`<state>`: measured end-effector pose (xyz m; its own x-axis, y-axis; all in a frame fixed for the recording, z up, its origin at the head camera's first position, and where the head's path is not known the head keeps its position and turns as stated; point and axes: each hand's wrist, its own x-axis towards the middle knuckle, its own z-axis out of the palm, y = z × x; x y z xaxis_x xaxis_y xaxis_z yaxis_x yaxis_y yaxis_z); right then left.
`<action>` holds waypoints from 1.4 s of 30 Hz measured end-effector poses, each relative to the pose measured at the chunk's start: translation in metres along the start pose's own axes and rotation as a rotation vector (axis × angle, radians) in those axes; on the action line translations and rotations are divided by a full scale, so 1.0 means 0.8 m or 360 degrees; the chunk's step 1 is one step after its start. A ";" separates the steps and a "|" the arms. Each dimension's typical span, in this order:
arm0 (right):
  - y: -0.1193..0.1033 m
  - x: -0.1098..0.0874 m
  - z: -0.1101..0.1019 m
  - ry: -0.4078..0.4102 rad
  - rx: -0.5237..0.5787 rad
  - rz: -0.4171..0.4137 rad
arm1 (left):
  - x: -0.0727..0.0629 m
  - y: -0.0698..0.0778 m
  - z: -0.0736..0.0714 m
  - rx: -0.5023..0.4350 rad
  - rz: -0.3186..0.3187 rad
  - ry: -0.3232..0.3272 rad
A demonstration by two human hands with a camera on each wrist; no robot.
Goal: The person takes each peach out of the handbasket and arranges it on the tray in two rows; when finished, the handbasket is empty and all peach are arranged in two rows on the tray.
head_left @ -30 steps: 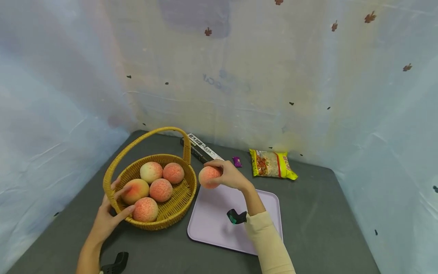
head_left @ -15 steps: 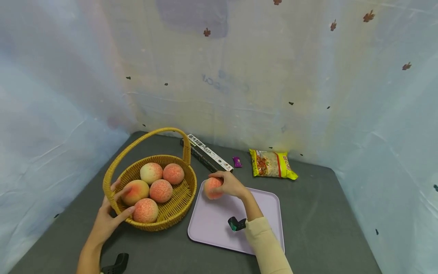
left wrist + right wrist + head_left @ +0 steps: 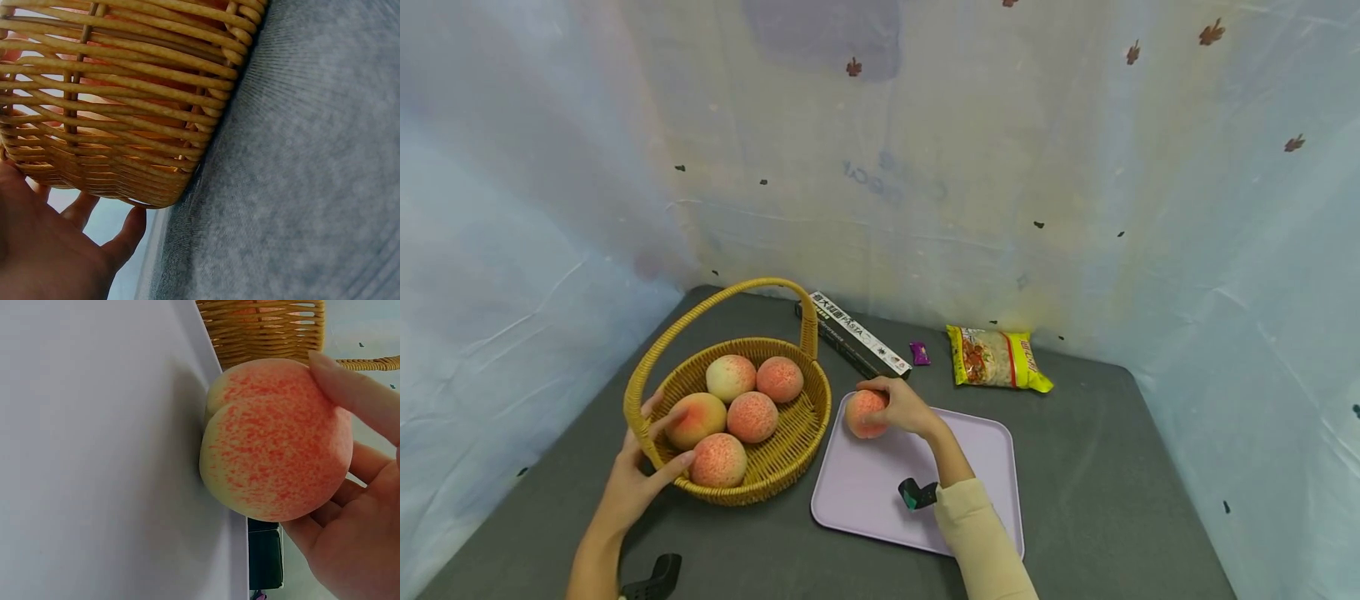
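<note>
Nearest, the left hand grips the wicker basket of fruit, I'd guess to steady it, while the right hand holds a peach over the far left corner of the lilac tray, perhaps against rolling, a pasta box just beyond

- A long black-and-white pasta box lies aslant toward the back of a dark gray table;
- a small purple candy sits just beside the box's near end;
- a yellow food packet rests farther right;
- pale sheeting, dotted with brown leaf shapes, rises behind.
</note>
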<state>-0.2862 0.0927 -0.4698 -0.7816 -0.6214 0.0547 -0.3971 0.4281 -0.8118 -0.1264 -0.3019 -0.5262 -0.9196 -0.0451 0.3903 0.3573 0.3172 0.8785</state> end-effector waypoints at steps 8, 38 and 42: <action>0.003 -0.002 0.003 -0.0039 0.0021 0.0023 | 0.000 0.003 0.000 0.0001 0.0009 0.0001; 0.004 -0.009 0.009 -0.0148 0.0169 -0.0068 | 0.000 0.003 0.000 0.0022 0.0010 -0.0001; 0.004 -0.008 0.003 -0.0135 0.0202 -0.0120 | 0.001 0.003 0.000 0.0014 0.0011 -0.0004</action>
<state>-0.2811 0.0963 -0.4741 -0.7064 -0.7040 0.0731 -0.3848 0.2953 -0.8745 -0.1261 -0.3012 -0.5241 -0.9175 -0.0405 0.3957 0.3622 0.3259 0.8732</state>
